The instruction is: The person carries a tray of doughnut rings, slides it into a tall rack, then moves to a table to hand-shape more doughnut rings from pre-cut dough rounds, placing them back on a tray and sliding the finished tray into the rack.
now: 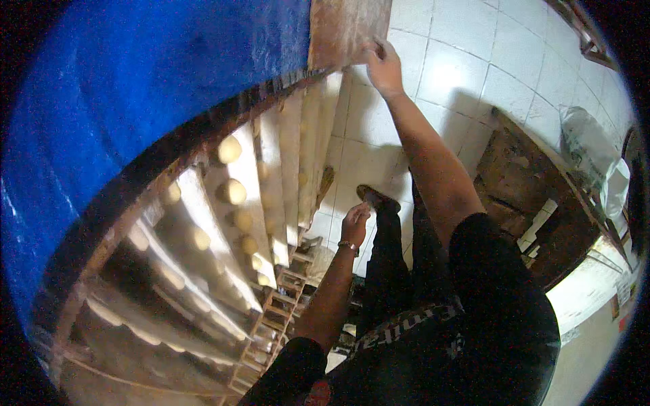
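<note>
My right hand (pixel 384 66) reaches forward to a flat wooden board (pixel 347 30) that juts out beside a blue sheet. Its fingers close on the board's right edge, with the thumb on the near side. My left hand (pixel 355 220), with a bracelet at the wrist, hangs lower down in front of the rack, apart from it. Its fingers are loosely stretched and nothing shows in them. On my left stands a tall wooden rack (pixel 281 298) with several long boards (pixel 269 183) on its levels. Rows of pale round dough balls (pixel 230 149) lie on these boards.
The blue sheet (pixel 156 61) spreads over the top of the rack, above its dark curved-looking edge (pixel 162 149). White tiles (pixel 453 68) cover the floor. To my right are a worn wooden piece of furniture (pixel 504 166) and a whitish plastic bag (pixel 589 145).
</note>
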The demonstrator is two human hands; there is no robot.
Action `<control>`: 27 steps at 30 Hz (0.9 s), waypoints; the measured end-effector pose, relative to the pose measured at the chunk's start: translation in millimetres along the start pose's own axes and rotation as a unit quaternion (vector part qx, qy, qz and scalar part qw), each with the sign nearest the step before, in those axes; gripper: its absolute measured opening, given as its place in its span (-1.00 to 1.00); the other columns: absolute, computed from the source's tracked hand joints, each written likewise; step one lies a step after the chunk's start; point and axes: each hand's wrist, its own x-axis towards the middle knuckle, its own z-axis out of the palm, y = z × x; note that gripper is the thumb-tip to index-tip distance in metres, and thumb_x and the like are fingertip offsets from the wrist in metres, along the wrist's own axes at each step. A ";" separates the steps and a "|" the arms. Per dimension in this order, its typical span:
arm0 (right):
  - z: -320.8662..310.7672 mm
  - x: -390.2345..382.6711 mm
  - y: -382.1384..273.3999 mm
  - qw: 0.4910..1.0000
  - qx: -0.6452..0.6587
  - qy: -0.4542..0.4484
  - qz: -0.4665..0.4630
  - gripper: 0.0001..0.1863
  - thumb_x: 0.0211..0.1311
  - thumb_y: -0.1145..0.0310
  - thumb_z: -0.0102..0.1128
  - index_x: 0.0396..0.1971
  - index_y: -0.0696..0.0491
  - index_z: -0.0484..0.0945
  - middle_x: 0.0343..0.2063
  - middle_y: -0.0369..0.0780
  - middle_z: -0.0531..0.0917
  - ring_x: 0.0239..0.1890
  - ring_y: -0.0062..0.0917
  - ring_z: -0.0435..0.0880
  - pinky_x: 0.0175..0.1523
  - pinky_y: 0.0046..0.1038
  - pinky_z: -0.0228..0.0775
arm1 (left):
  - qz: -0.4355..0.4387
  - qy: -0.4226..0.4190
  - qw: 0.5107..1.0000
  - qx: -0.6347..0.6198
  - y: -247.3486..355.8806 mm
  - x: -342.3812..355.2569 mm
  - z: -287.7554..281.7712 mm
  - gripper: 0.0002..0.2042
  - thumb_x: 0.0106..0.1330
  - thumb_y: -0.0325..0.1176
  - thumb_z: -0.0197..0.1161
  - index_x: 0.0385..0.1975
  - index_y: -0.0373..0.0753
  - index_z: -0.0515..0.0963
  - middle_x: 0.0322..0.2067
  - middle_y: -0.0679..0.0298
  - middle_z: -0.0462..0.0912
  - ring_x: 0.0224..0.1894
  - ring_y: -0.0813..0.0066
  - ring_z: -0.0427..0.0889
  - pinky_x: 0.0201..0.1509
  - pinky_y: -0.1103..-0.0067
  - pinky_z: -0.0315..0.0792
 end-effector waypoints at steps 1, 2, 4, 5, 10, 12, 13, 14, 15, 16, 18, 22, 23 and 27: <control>-2.3 -27.3 15.3 0.998 0.044 0.013 0.045 -0.48 0.31 0.20 0.20 0.10 0.31 0.45 -0.10 0.00 0.64 -0.01 -0.39 0.61 0.12 -0.43 0.43 | -0.030 0.000 0.999 -0.024 -7.5 -8.8 -2.8 -0.54 0.32 -0.05 0.21 0.09 -0.22 0.49 -0.06 0.27 0.67 -0.07 0.43 0.65 -0.16 0.56 0.48; -4.4 -58.8 42.8 0.993 -0.003 0.005 0.118 -0.47 0.32 0.15 0.20 0.07 0.30 0.47 -0.13 -0.03 0.66 -0.06 -0.44 0.61 0.08 -0.47 0.43 | -0.033 -0.007 0.999 -0.033 -18.5 -24.1 -9.8 -0.51 0.30 -0.01 0.22 0.10 -0.21 0.49 -0.05 0.25 0.66 -0.06 0.41 0.64 -0.14 0.54 0.48; -7.3 -122.1 75.7 0.982 -0.053 -0.074 0.168 -0.46 0.33 0.10 0.19 0.02 0.32 0.51 -0.18 -0.02 0.67 -0.10 -0.45 0.64 0.05 -0.44 0.45 | -0.052 0.001 0.997 -0.054 -63.4 -38.7 -22.6 -0.53 0.29 -0.12 0.24 0.07 -0.34 0.49 -0.07 0.13 0.65 -0.04 0.36 0.63 0.01 0.51 0.47; -9.8 -155.1 91.7 0.986 -0.094 -0.072 0.117 -0.46 0.34 0.07 0.16 0.01 0.31 0.52 -0.20 -0.06 0.69 -0.17 -0.44 0.66 0.01 -0.41 0.47 | -0.054 0.001 0.997 -0.047 -91.6 -42.0 -28.5 -0.54 0.29 -0.18 0.21 0.07 -0.41 0.50 -0.07 0.07 0.65 -0.02 0.34 0.62 0.11 0.50 0.45; 30.5 -257.1 103.4 0.918 0.076 -0.288 0.260 -0.49 0.44 0.04 0.01 0.09 0.19 0.50 -0.09 -0.11 0.67 -0.10 -0.42 0.67 0.00 -0.40 0.47 | -0.089 0.009 0.996 0.000 -201.0 -87.3 -83.9 -0.58 0.29 -0.21 0.23 0.05 -0.37 0.52 -0.18 0.13 0.68 -0.13 0.42 0.62 -0.01 0.49 0.51; 61.5 -267.0 60.6 0.896 0.157 -0.313 0.272 -0.50 0.45 0.06 0.00 0.11 0.18 0.48 -0.08 -0.12 0.67 -0.09 -0.40 0.66 0.04 -0.38 0.46 | -0.126 0.050 0.989 -0.052 -241.1 -97.2 -108.2 -0.58 0.32 -0.24 0.18 0.10 -0.33 0.47 -0.11 0.15 0.63 -0.07 0.40 0.60 -0.03 0.44 0.51; 75.8 -261.8 45.8 0.896 0.182 -0.299 0.275 -0.51 0.44 0.07 0.01 0.11 0.17 0.47 -0.10 -0.13 0.67 -0.10 -0.41 0.65 0.05 -0.38 0.45 | -0.175 0.068 0.978 -0.092 -240.1 -93.2 -113.9 -0.58 0.35 -0.25 0.13 0.16 -0.30 0.42 -0.03 0.17 0.59 -0.01 0.35 0.57 -0.01 0.39 0.50; 85.7 -258.7 34.8 0.892 0.211 -0.286 0.278 -0.52 0.44 0.08 0.02 0.11 0.16 0.46 -0.11 -0.14 0.66 -0.11 -0.42 0.65 0.06 -0.38 0.44 | -0.214 0.088 0.964 -0.135 -243.9 -91.6 -122.6 -0.57 0.38 -0.26 0.08 0.21 -0.27 0.37 0.05 0.19 0.55 0.06 0.30 0.54 0.01 0.34 0.49; 95.2 -255.8 28.0 0.897 0.189 -0.303 0.258 -0.54 0.43 0.10 0.05 0.10 0.16 0.46 -0.13 -0.15 0.66 -0.12 -0.43 0.64 0.04 -0.38 0.45 | -0.241 0.107 0.950 -0.168 -247.1 -88.1 -134.9 -0.56 0.41 -0.27 0.03 0.26 -0.23 0.31 0.13 0.20 0.51 0.13 0.25 0.51 0.02 0.29 0.49; 104.9 -246.6 23.7 0.903 0.169 -0.319 0.233 -0.55 0.42 0.13 0.07 0.10 0.16 0.45 -0.15 -0.17 0.65 -0.14 -0.44 0.63 0.02 -0.39 0.46 | -0.249 0.126 0.939 -0.201 -249.2 -80.4 -147.3 -0.54 0.44 -0.28 -0.02 0.31 -0.20 0.26 0.21 0.22 0.46 0.20 0.21 0.48 0.04 0.24 0.48; 117.7 -234.3 23.0 0.917 0.122 -0.334 0.182 -0.58 0.40 0.17 0.11 0.07 0.16 0.44 -0.19 -0.20 0.64 -0.17 -0.47 0.61 -0.02 -0.40 0.47 | -0.261 0.156 0.922 -0.241 -251.5 -58.3 -169.1 -0.53 0.45 -0.17 -0.04 0.32 -0.15 0.26 0.28 0.16 0.37 0.32 0.23 0.35 0.22 0.18 0.34; 110.5 -238.9 34.6 0.916 0.133 -0.348 0.149 -0.62 0.34 0.29 0.19 0.07 0.14 0.45 -0.17 -0.21 0.63 -0.15 -0.47 0.60 -0.05 -0.34 0.53 | -0.173 0.227 0.844 -0.454 -268.3 -17.6 -198.7 -0.51 0.47 -0.08 -0.09 0.31 -0.16 0.25 0.31 0.13 0.32 0.36 0.22 0.29 0.33 0.21 0.25; 103.7 -233.3 38.0 0.928 0.117 -0.335 0.115 -0.62 0.33 0.29 0.19 0.08 0.13 0.44 -0.14 -0.19 0.63 -0.13 -0.46 0.61 -0.04 -0.31 0.54 | -0.142 0.234 0.819 -0.504 -268.5 -1.6 -198.7 -0.50 0.47 -0.05 -0.10 0.31 -0.16 0.25 0.31 0.12 0.30 0.37 0.22 0.27 0.35 0.22 0.23; 143.6 -296.2 -52.7 0.850 0.253 -0.439 0.143 -0.58 0.32 0.32 0.19 0.14 0.09 0.42 -0.02 -0.19 0.60 -0.02 -0.41 0.61 -0.01 -0.27 0.55 | 0.269 0.022 0.668 -0.694 -394.4 -38.4 -325.6 -0.59 0.46 -0.08 -0.03 0.13 -0.20 0.45 0.26 0.09 0.36 0.23 0.18 0.44 0.29 0.24 0.37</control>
